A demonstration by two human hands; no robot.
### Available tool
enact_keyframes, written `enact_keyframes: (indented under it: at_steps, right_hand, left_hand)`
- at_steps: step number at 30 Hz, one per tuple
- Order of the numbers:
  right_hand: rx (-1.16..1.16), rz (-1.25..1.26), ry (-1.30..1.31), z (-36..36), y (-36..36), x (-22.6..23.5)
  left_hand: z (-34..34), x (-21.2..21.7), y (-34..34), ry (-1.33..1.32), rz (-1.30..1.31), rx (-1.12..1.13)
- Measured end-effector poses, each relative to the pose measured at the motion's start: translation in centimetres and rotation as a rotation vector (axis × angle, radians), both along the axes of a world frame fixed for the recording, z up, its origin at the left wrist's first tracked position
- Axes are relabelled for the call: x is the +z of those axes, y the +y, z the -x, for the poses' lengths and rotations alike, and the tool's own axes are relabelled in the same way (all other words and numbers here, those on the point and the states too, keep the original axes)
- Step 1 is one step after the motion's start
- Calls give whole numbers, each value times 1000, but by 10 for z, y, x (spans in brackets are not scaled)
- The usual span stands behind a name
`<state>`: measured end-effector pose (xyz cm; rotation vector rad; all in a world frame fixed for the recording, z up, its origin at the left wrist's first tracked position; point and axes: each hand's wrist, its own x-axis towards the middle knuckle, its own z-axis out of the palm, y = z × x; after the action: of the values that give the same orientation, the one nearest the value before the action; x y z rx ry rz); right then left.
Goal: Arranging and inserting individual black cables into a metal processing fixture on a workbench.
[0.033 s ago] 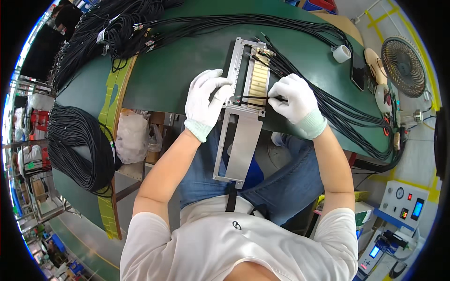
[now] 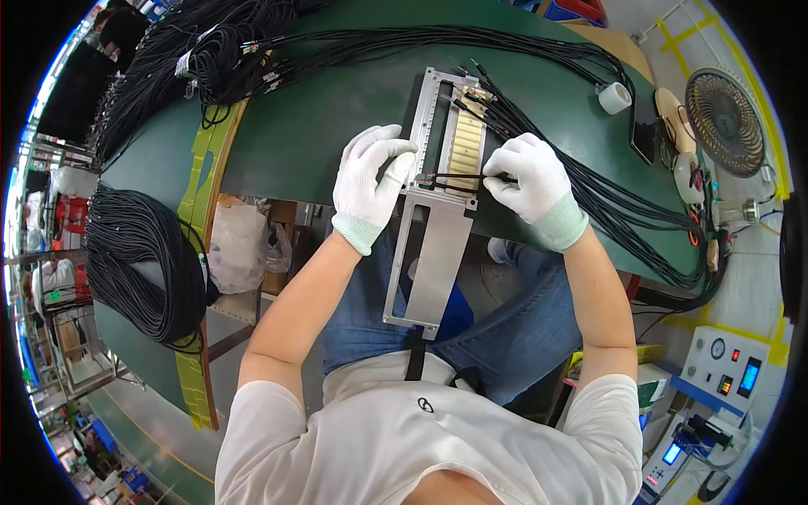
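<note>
A long silver metal fixture (image 2: 442,244) reaches from the green table over my lap. A row of cream-coloured slotted blocks (image 2: 465,143) lines its upper part, and several black cable ends sit at the far end of that row. My right hand (image 2: 530,178), in a white glove, is closed and pinches a black cable (image 2: 459,176) that runs across the near end of the blocks. My left hand (image 2: 369,178), gloved too, has its fingers curled, with thumb and fingertips at the fixture's left rail beside the cable's tip. What lies under those fingertips is hidden.
Black cables (image 2: 606,198) fan out to the right over the green table (image 2: 311,126). A thick cable coil (image 2: 143,269) lies at the left, and more bundles at the back left. At right are a white tape roll (image 2: 613,98), a phone (image 2: 643,130) and a fan (image 2: 724,120).
</note>
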<state>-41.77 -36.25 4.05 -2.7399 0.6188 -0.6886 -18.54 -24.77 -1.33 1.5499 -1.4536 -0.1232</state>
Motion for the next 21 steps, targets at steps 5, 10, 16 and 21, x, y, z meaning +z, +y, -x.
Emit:
enact_keyframes:
  at_steps: [5, 10, 16, 21]
  right_hand:
    - [-25, 95, 15, -4, 4, 1]
    - [-22, 171, 33, -4, 5, 2]
    - [-3, 180, 79, -6, 9, 0]
    - [-27, 2, 5, -3, -3, -8]
  left_hand:
    - [-4, -6, -1, -4, 19, -31]
    - [-4, -6, -1, 15, -1, -46]
    - [8, 9, 0, -269, -64, -226]
    - [19, 5, 0, -496, -154, -223]
